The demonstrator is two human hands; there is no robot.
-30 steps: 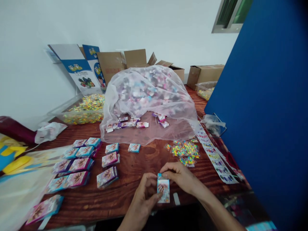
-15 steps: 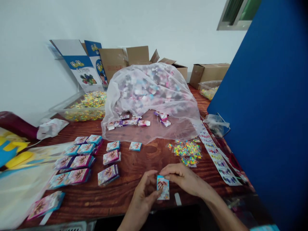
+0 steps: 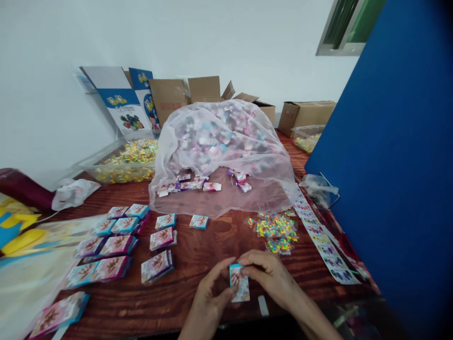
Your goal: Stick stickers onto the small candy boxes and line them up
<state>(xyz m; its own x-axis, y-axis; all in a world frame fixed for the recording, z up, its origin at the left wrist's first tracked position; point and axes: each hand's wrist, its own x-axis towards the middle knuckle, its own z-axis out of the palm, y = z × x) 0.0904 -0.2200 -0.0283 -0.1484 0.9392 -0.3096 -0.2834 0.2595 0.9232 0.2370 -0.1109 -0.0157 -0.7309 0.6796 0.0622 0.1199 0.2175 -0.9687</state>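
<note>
The left hand (image 3: 208, 300) and the right hand (image 3: 271, 276) were both grasping a small printed box (image 3: 239, 283), left thumb against its side, right fingers curled over its top, right there above the front of the wooden table (image 3: 215, 241). Just below it lay a white strip (image 3: 263, 305). To the left, stacks of matching boxes (image 3: 120, 245) ran in rows toward the left of the frame! Right of the hands sat a pile of multicoloured pieces in clear wrap (image 3: 278, 231), with a long strip of printed labels (image 3: 325, 241) beyond it. Up the middle rose a sheer mesh bag (image 3: 219, 151) crammed with packets, loose flat packets (image 3: 187, 185) at its foot. Upper left, a clear plastic tub (image 3: 123, 163) held more coloured pieces; open cardboard cartons (image 3: 168, 97) lined the back, and a blue panel (image 3: 382, 141) filled the right.
</note>
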